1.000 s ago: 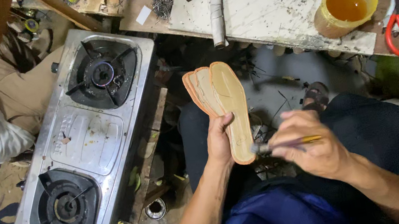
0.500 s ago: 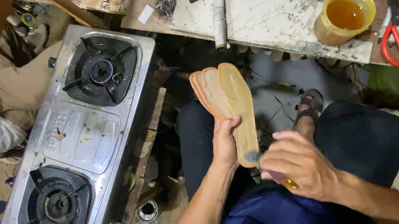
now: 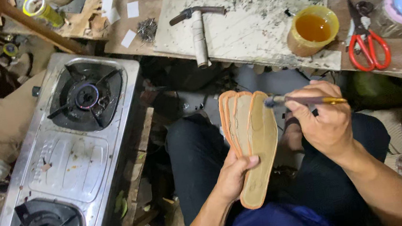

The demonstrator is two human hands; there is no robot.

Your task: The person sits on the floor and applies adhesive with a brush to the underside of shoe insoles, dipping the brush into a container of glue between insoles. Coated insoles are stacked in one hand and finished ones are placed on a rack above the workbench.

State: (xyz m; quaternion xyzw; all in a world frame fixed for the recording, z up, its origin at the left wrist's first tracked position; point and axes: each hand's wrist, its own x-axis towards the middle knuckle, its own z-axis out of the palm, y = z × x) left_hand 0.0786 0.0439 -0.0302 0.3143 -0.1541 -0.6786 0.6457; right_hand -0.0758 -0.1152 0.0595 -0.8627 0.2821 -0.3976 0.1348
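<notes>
The left hand (image 3: 232, 174) grips 3 fanned insoles (image 3: 250, 143) (edges exposed for coating). The right hand (image 3: 322, 121) pinches a brush (image 3: 300, 99) at the top insole's tip.

Right hand (image 3: 322, 121) moved up from beside the heel end of the insoles (image 3: 250, 140) to their toe end. Brush (image 3: 305, 100) now lies level, its tip touching the top of the front insole; a second ago it was low near the heel. Left hand (image 3: 234, 174) has tilted the stack slightly more upright.
</notes>
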